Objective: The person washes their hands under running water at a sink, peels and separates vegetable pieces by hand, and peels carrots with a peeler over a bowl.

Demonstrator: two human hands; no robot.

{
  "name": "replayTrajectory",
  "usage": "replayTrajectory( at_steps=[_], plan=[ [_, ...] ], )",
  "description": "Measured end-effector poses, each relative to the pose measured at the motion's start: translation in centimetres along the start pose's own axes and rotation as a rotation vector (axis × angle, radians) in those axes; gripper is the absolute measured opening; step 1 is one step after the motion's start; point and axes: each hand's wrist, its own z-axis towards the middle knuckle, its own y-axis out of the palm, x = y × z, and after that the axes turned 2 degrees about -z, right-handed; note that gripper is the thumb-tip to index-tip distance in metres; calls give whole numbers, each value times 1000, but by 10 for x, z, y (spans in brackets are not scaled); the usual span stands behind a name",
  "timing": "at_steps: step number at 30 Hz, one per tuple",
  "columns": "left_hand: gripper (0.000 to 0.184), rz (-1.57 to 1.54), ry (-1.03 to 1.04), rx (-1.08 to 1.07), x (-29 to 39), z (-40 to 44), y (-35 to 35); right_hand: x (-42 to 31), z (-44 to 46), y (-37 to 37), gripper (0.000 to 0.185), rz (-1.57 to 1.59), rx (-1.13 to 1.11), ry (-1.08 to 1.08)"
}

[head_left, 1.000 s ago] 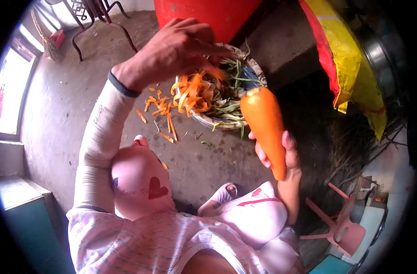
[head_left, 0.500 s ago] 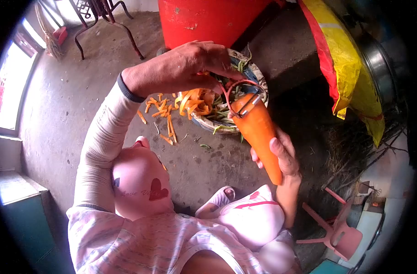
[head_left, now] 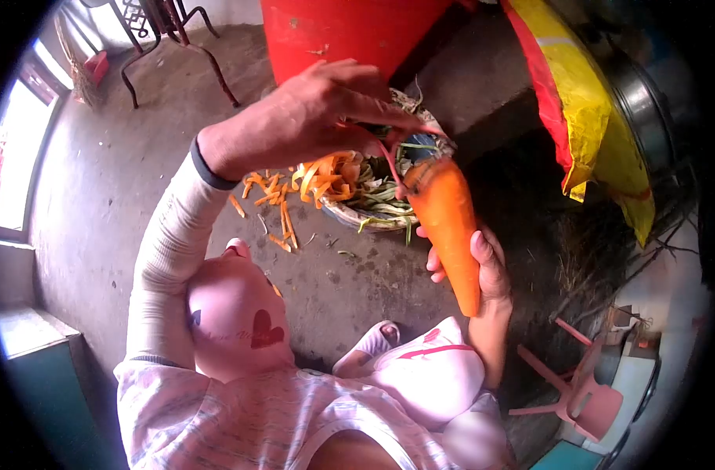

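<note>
A peeler with a red handle (head_left: 392,162) is gripped in my left hand (head_left: 306,113), its head against the thick upper end of a large orange carrot (head_left: 445,215). My right hand (head_left: 491,262) holds the carrot from below, thumb on one side and fingers on the other, with the thin end pointing down toward me. Behind the carrot stands a round basin (head_left: 353,213) filled with orange peelings (head_left: 326,176) and green vegetable scraps (head_left: 377,192). My left fingers partly cover the peeler's handle, and its blade is hard to make out.
Carrot strips (head_left: 283,215) lie on the concrete floor left of the basin. A big red tub (head_left: 334,35) stands behind it. To the right are a yellow and red bag (head_left: 581,102), dry twigs (head_left: 581,266) and a small pink chair (head_left: 588,403). Metal legs (head_left: 189,47) stand at upper left.
The peeler's head has moved up to the carrot's thick end and turned. My left hand has lifted slightly, while the carrot stays in my right hand, a little more upright.
</note>
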Motion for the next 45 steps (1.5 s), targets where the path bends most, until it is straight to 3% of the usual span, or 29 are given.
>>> replayTrajectory(
  at_steps=[2, 4, 5, 6, 8, 10, 14, 18, 21, 25, 28, 29, 32, 35, 38, 44, 45],
  plan=[
    [40, 10, 52, -36, 1, 1, 5, -3, 0, 1, 81, -5, -34, -7],
    [38, -88, -25, -33, -13, -7, 2, -3, -2, -2, 82, 11, -88, 8],
    [37, 195, -13, -80, -22, -9, -4, -1, -2, -7, 83, 27, -126, 20],
    [37, 208, -121, -95, -41, -19, -3, 2, -2, -12, 85, 43, -163, 30],
    [39, 241, -91, 12, -57, -32, 2, 2, 0, -15, 81, 145, -169, 28],
    [41, 155, -60, 74, -34, -17, 4, -6, 3, 1, 77, 262, -35, 45],
    [45, 166, 19, 129, 3, 4, 10, 17, 10, -15, 64, 568, -207, 117],
    [45, 342, 115, 21, 25, 11, 24, 13, 14, -8, 56, 320, -112, 116],
    [45, 486, 203, 3, 27, 11, 39, 8, 14, 6, 53, 329, -33, 95],
    [44, 440, 109, 1, -10, 6, 22, 17, 13, -8, 55, 343, -148, 161],
    [46, 583, -43, -67, -51, -11, 6, 9, 11, -11, 55, 422, -213, 152],
    [44, 554, -62, -33, -54, -18, 9, 10, 9, -14, 57, 411, -238, 111],
    [42, 407, -72, 32, -54, -20, 16, 1, 7, 1, 60, 236, 14, 122],
    [43, 215, -19, 75, -30, -5, 20, -2, 13, 9, 60, 315, 60, 174],
    [47, 319, 100, 7, -1, 5, 29, 11, 18, -8, 57, 545, -168, 192],
    [44, 419, 202, -25, -6, 6, 33, 15, 15, -6, 56, 381, -132, 166],
    [44, 410, 140, -47, -15, 5, 27, 16, 13, -8, 57, 381, -152, 162]
  ],
)
